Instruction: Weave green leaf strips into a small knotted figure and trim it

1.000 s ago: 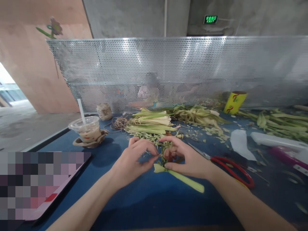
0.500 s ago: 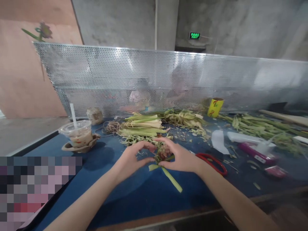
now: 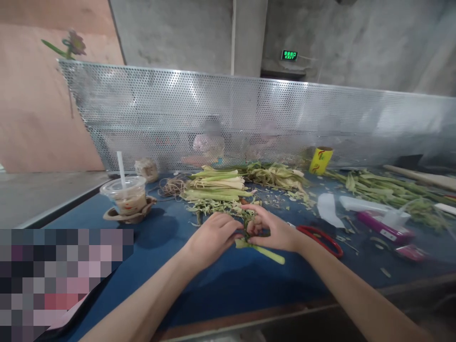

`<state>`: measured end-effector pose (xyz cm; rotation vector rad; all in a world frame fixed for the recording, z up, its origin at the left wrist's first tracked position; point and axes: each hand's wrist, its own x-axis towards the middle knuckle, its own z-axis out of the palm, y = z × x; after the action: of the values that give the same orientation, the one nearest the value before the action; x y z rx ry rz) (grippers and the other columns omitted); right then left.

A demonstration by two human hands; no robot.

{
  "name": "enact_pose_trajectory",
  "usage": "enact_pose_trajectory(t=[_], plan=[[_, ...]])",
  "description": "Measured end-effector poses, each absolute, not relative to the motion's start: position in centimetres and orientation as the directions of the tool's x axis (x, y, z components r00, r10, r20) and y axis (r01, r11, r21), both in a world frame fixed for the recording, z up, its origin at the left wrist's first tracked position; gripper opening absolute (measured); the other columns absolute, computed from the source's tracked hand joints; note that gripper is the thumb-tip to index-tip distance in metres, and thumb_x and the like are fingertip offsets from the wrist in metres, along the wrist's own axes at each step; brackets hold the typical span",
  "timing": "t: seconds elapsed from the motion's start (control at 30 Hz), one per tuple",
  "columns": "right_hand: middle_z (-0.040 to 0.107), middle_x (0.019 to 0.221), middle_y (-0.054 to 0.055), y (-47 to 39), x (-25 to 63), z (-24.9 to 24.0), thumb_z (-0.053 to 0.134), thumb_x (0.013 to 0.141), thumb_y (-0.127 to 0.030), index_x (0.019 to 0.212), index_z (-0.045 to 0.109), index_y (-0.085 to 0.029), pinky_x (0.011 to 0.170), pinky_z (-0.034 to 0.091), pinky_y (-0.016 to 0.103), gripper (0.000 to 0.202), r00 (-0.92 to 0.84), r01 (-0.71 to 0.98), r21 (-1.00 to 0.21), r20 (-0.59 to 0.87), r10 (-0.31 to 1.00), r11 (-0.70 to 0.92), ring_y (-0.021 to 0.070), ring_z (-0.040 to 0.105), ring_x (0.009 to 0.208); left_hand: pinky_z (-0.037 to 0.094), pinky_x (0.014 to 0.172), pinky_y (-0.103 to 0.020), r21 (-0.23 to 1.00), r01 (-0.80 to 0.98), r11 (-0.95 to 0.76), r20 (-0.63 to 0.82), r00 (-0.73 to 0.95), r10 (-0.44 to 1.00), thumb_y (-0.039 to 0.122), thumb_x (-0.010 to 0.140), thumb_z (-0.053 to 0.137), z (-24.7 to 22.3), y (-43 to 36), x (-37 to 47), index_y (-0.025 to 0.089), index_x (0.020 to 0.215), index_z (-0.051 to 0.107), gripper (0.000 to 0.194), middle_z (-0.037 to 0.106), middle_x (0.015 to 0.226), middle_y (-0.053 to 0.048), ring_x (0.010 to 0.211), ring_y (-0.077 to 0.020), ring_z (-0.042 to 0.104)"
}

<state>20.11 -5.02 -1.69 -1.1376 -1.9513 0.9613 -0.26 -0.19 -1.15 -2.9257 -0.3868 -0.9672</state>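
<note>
My right hand [image 3: 274,232] grips a small plant bundle [image 3: 247,223], with thumb and fingers curled round its dark, shredded green part. A flat pale green stalk [image 3: 269,254] sticks out below, towards the lower right. My left hand [image 3: 215,237] meets the bundle from the left, its fingers closed together at the bundle's side; its thumb is mostly hidden. Just beyond my hands lies a pile of cut green stalks [image 3: 217,190] with shredded bits in front. Red-handled scissors [image 3: 322,241] rest beside my right wrist, their blades partly hidden by it.
On the blue tabletop [image 3: 199,294], a lidded drink cup with straw [image 3: 126,197] stands at left near tangled twine [image 3: 173,186]. At right are a purple box [image 3: 384,228], white paper [image 3: 329,209], a yellow roll [image 3: 321,160] and more stalks [image 3: 377,183]. A perforated metal screen [image 3: 160,114] borders the back.
My left fingers have closed in on the bundle from a wider, curved pose. The pale stalk has swung to lie more level, pointing right. The view has shifted slightly.
</note>
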Motion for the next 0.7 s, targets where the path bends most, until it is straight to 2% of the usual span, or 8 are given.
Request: enact_pose_trajectory(t=[0.17,0.33,0.53,0.63,0.7], plan=[[0.052,0.08,-0.002,-4.9,20.0,-2.0,0.063,0.075,-0.023,0.135,0.022,-0.022,0.07,0.044,0.028,0.072,-0.403,0.384,-0.853,0.191,0.895,0.354,0.0102,0.051,0.07,0.048,0.073,-0.029,0.014,0.293,-0.956,0.632,0.738,0.235,0.018,0.085,0.05,-1.8,0.2,0.0,0.015,0.085,0.057,0.008,0.065,0.081,-0.006,0.078,-0.0162,0.059],[0.053,0.079,-0.001,-5.1,20.3,-1.9,0.062,0.077,-0.025,0.135,0.023,-0.022,0.069,0.044,0.027,0.07,-0.43,0.388,-0.842,0.194,0.882,0.375,0.0105,0.051,0.07,0.047,0.069,-0.028,-0.094,0.296,-0.951,0.625,0.761,0.175,0.017,0.088,0.043,-1.7,0.3,-0.1,0.015,0.079,0.059,0.018,0.062,0.072,-0.004,0.071,-0.0151,0.058],[0.058,0.082,0.001,-5.1,20.9,-1.7,0.062,0.077,-0.028,0.137,0.02,-0.019,0.071,0.045,0.027,0.073,-0.458,0.381,-0.841,0.189,0.869,0.384,0.0113,0.055,0.074,0.045,0.074,-0.027,-0.11,0.201,-0.973,0.576,0.811,0.103,0.014,0.089,0.04,-0.9,0.2,-0.6,0.016,0.086,0.06,0.021,0.065,0.085,-0.005,0.081,-0.0147,0.058],[0.062,0.083,0.003,-5.4,21.8,-0.8,0.06,0.077,-0.03,0.135,0.026,-0.018,0.079,0.044,0.031,0.068,-0.466,0.499,-0.772,0.144,0.873,0.394,0.0141,0.059,0.08,0.046,0.072,-0.027,-0.098,0.181,-0.979,0.533,0.84,0.102,0.012,0.089,0.038,-1.1,0.2,-0.5,0.015,0.088,0.061,0.023,0.065,0.082,-0.005,0.077,-0.0147,0.059],[0.065,0.095,0.006,-6.1,22.7,0.0,0.055,0.08,-0.036,0.131,0.035,-0.019,0.087,0.042,0.035,0.058,-0.384,0.681,-0.642,0.097,0.918,0.353,0.0176,0.06,0.09,0.048,0.071,-0.027,-0.086,0.21,-0.974,0.521,0.843,0.136,0.011,0.088,0.04,-1.3,0.4,-0.4,0.014,0.09,0.062,0.022,0.065,0.081,-0.006,0.077,-0.0153,0.059]])
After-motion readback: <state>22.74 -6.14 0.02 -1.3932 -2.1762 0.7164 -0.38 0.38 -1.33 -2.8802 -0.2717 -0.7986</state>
